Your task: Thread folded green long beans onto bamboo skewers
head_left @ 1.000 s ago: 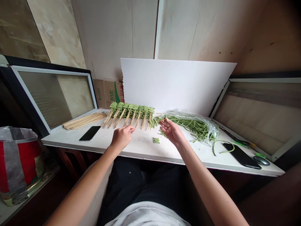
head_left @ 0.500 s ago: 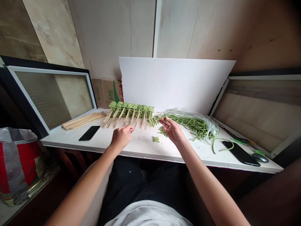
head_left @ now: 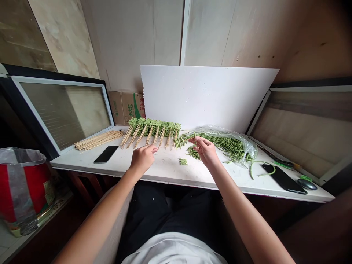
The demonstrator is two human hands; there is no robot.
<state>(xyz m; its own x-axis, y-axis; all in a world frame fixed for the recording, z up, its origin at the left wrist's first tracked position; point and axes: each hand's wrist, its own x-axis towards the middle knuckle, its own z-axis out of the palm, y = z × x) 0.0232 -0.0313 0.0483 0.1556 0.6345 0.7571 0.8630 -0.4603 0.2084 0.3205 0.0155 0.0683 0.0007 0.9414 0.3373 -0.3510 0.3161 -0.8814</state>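
My left hand (head_left: 143, 158) is closed in a pinch at the near end of a thin bamboo skewer, which is hard to make out against the white table. Toward its far end sits a row of short green bean pieces (head_left: 180, 142). My right hand (head_left: 206, 149) pinches one cut green bean piece (head_left: 195, 136) upright between thumb and fingertips, close to the skewer's tip. Below that hand lies a pile of cut bean pieces (head_left: 193, 152), partly hidden by the fingers. A smaller cluster of cut pieces (head_left: 183, 161) rests nearer the table's front edge.
Finished bean skewers (head_left: 154, 126) are stacked at the back, sticks pointing forward. Bare bamboo skewers (head_left: 99, 140) and a phone (head_left: 106, 154) lie left. A plastic bag of long beans (head_left: 228, 145), another phone (head_left: 284, 179) and a mouse-like dark object (head_left: 307, 184) occupy the right of the white table (head_left: 165, 172).
My right hand has shifted slightly, with the bean piece still in its fingertips near the skewer tip. My left hand holds almost the same place. The whole view has moved a little.
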